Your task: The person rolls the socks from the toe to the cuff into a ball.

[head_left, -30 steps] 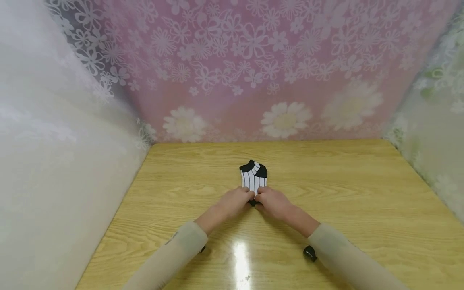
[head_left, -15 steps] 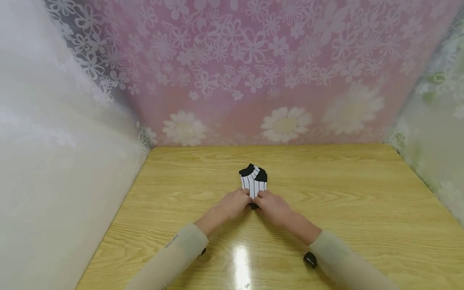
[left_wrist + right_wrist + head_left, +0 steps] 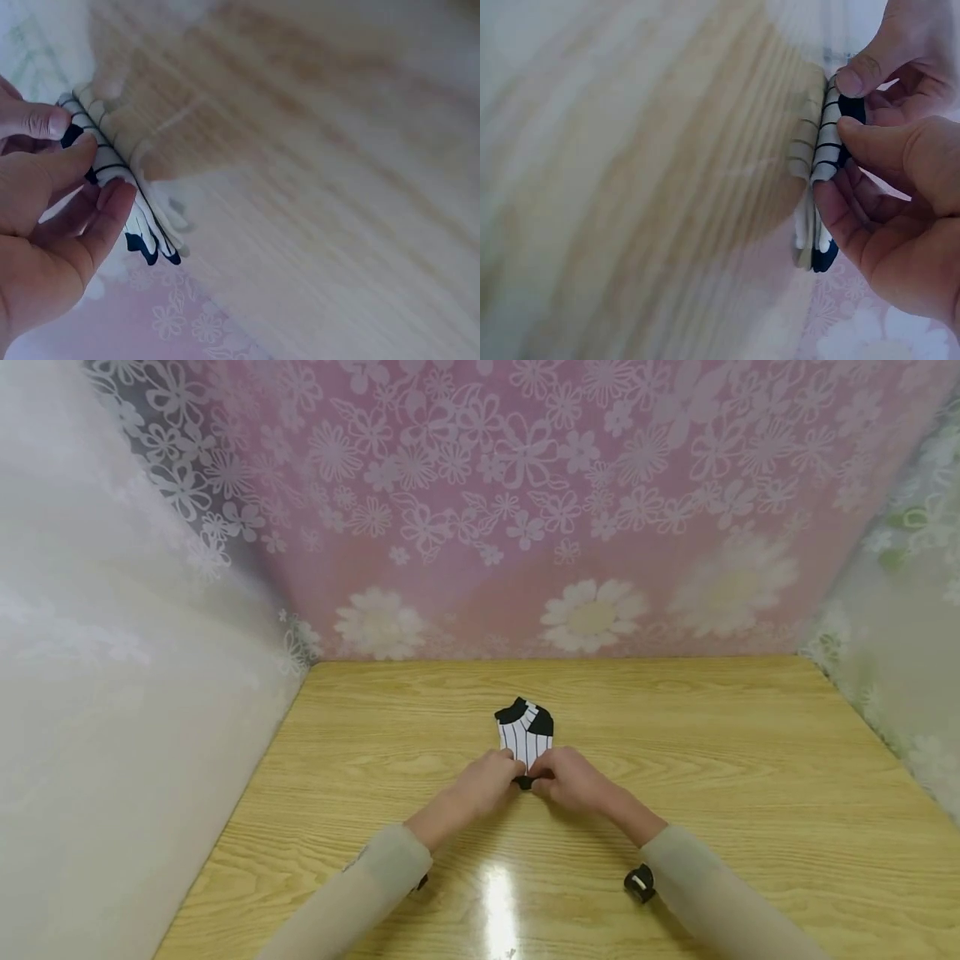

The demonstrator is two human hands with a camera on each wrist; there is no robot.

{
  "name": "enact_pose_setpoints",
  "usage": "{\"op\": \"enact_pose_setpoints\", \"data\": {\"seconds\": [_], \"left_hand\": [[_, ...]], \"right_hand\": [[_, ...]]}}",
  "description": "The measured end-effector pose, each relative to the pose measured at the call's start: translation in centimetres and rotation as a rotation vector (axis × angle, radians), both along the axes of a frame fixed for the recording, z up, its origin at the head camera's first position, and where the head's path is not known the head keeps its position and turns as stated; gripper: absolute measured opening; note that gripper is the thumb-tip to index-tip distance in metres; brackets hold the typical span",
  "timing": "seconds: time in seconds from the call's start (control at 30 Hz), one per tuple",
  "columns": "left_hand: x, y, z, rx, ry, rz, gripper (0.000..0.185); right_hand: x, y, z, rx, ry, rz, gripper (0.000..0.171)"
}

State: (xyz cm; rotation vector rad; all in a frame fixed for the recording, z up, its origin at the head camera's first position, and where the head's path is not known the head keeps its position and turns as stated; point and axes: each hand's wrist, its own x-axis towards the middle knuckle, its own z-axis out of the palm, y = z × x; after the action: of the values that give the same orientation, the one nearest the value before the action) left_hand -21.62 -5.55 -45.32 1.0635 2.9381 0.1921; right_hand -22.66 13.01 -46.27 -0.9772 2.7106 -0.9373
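A pair of low-cut socks, white with thin black stripes and black cuff, heel and toe, lies flat on the wooden table. Several stacked layers of the socks show at the far end in the left wrist view. At the near end, my left hand pinches the left edge between thumb and fingers. My right hand pinches the same end from the right. Close up, the striped fabric curves over in a fold there, its black toe part behind the thumbs. The fingertips hide part of that fold.
The wood-grain table reaches back to a pink floral wall. A pale wall stands on the left, another on the right. Small black objects sit beside both sleeves.
The right hand has shifted slightly, its fingers bending more at the near end of the socks. The left hand and the socks stay nearly in place.
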Motion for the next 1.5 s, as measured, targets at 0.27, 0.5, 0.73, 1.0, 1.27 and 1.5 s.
{"op": "enact_pose_setpoints", "data": {"seconds": [0.27, 0.5, 0.73, 1.0, 1.27, 1.5], "left_hand": [[-1.3, -0.3, 0.0, 0.099, -0.120, -0.059, 0.014], [-2.0, -0.6, -0.2, 0.212, -0.237, -0.008, 0.015], [-0.9, -0.1, 0.7, 0.002, -0.089, 0.028, 0.010], [-0.5, 0.5, 0.3, -0.098, 0.014, 0.000, 0.017], [-1.8, 0.2, 0.2, -0.020, -0.091, -0.001, 0.014], [-3.1, -0.5, -0.2, 0.191, -0.264, -0.019, 0.016]], "right_hand": [[1.3, -0.8, 0.3, 0.174, 0.249, -0.039, 0.009], [2.0, -1.2, 0.2, 0.386, 0.480, 0.017, 0.007], [0.5, -0.9, 0.4, 0.236, 0.281, 0.045, 0.009], [-0.9, 0.4, 0.0, 0.000, 0.018, 0.027, 0.008], [0.1, -0.5, 0.2, 0.081, 0.153, -0.079, 0.008], [1.4, -1.3, 0.2, 0.236, 0.416, -0.077, 0.008]]}}
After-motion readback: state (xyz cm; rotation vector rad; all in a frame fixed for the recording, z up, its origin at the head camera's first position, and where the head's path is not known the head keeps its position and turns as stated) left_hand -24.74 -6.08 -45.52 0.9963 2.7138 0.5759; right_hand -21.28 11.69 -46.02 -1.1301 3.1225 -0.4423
